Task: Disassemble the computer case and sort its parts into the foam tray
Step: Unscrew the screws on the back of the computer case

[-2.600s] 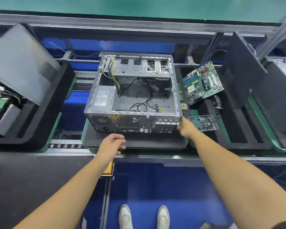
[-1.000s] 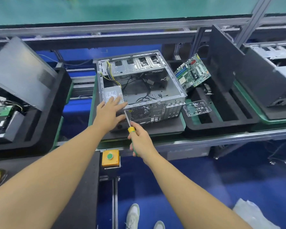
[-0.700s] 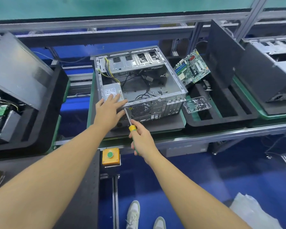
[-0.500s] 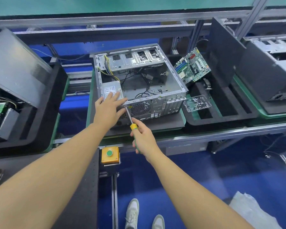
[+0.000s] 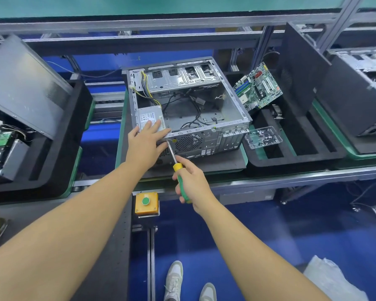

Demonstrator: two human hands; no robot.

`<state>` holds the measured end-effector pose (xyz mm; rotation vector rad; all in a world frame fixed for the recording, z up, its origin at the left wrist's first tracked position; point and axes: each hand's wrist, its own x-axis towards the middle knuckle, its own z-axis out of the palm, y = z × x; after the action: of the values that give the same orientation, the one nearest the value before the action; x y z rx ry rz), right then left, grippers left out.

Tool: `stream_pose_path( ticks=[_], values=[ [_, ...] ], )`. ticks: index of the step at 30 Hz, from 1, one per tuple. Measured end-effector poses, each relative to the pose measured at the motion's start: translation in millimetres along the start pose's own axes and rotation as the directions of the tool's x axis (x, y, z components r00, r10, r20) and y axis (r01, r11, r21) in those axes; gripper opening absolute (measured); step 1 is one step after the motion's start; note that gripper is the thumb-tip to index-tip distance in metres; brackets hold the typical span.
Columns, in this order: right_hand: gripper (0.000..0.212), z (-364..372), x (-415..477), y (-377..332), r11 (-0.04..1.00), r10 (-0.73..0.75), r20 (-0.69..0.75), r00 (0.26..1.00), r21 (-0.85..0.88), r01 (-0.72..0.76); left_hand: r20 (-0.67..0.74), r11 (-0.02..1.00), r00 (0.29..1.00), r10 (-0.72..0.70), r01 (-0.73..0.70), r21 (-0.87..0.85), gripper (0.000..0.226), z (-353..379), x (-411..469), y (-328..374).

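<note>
An open grey computer case (image 5: 226,118) lies on a black mat on the conveyor, with cables and a power supply (image 5: 149,115) inside at its near left corner. My left hand (image 5: 144,146) rests flat, fingers spread, on that corner over the power supply. My right hand (image 5: 192,183) grips a green and yellow screwdriver (image 5: 175,162); its tip touches the case's rear panel just beside my left thumb. The black foam tray (image 5: 295,157) stands right of the case. A green motherboard (image 5: 258,88) leans in it, and a clear box of screws (image 5: 262,137) sits on its near left corner.
Another foam tray (image 5: 52,170) with a grey side panel (image 5: 24,83) and parts stands at the left. A dark case panel (image 5: 302,68) stands upright in the right tray, with another case (image 5: 360,94) beyond. A yellow button box (image 5: 146,203) hangs under the conveyor edge.
Since 2.6 s ago the case has been turned, my left hand has settled on the power supply corner, and my right hand has brought a screwdriver to the rear panel. The last second shows little motion.
</note>
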<state>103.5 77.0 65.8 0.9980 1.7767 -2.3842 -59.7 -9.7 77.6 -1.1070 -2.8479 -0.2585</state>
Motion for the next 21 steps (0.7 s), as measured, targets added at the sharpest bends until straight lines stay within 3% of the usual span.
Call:
stream_pose_path(
  ticks=[6,8,11,16,21],
  values=[
    [0.032,7.0,0.1,-4.5,0.951,0.103,0.086,0.991,0.285,-0.124,-0.009,1.000,1.000,-0.002,0.002,0.012,0.043,1.4,0.3,1.0],
    [0.024,8.5,-1.0,-0.7,0.880,0.152,0.144,0.978,0.430,-0.200,-0.005,1.000,1.000,-0.002,0.002,0.013,0.044,0.5,0.2,1.1],
    [0.032,2.6,-0.7,0.8,0.733,0.173,0.341,0.924,0.582,-0.352,0.002,1.000,1.000,0.003,-0.003,0.019,0.046,-1.9,-0.1,0.8],
    [0.036,1.3,4.3,-2.7,0.695,0.171,0.497,0.851,0.551,-0.462,-0.035,1.000,0.999,-0.016,0.015,-0.027,0.056,-3.9,-1.4,0.3],
    [0.028,6.1,-3.1,-3.1,0.804,0.166,0.372,0.913,0.485,-0.344,-0.019,1.000,1.000,-0.013,0.013,0.008,0.060,-4.2,1.0,-3.2]
  ],
)
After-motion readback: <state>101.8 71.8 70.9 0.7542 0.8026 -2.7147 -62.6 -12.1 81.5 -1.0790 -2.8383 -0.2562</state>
